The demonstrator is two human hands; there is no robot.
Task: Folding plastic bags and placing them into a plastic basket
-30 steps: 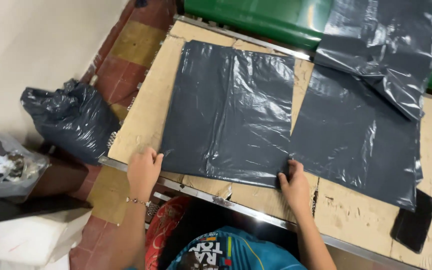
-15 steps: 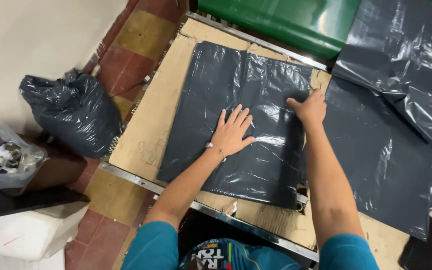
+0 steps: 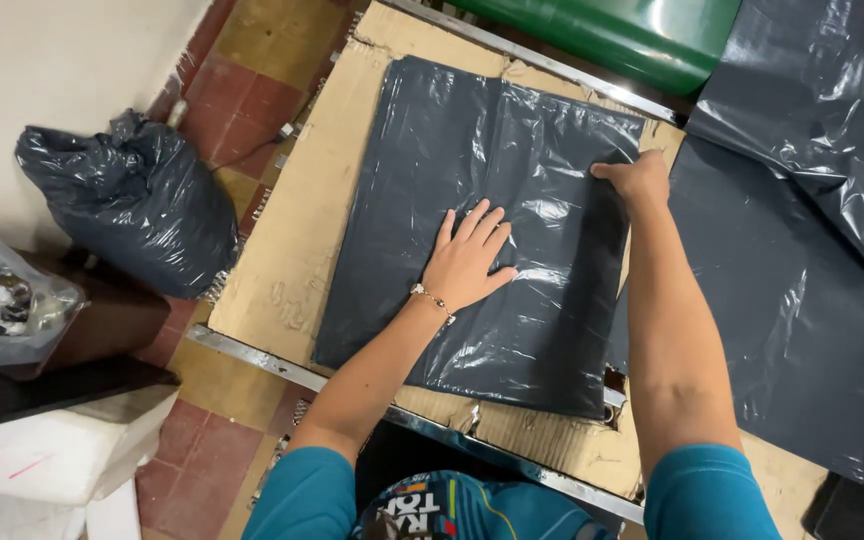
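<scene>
A dark grey plastic bag (image 3: 452,160) lies flat on a cardboard-covered table (image 3: 302,260). My left hand (image 3: 467,260) presses flat on the middle of the bag, fingers spread. My right hand (image 3: 637,180) rests on the bag's right edge, fingers curled over that edge; whether it grips the plastic is unclear. A second flat dark bag (image 3: 772,330) lies just right of my right forearm, partly under the first.
More crumpled dark plastic (image 3: 832,110) lies at the top right beside a green container (image 3: 632,30). A full black rubbish bag (image 3: 132,205) sits on the tiled floor at left. A dark phone (image 3: 857,500) lies at the table's lower right corner.
Both hands moved from the table's near edge up onto the bag. The left hand has settled flat mid-bag; the right has reached the bag's right edge.
</scene>
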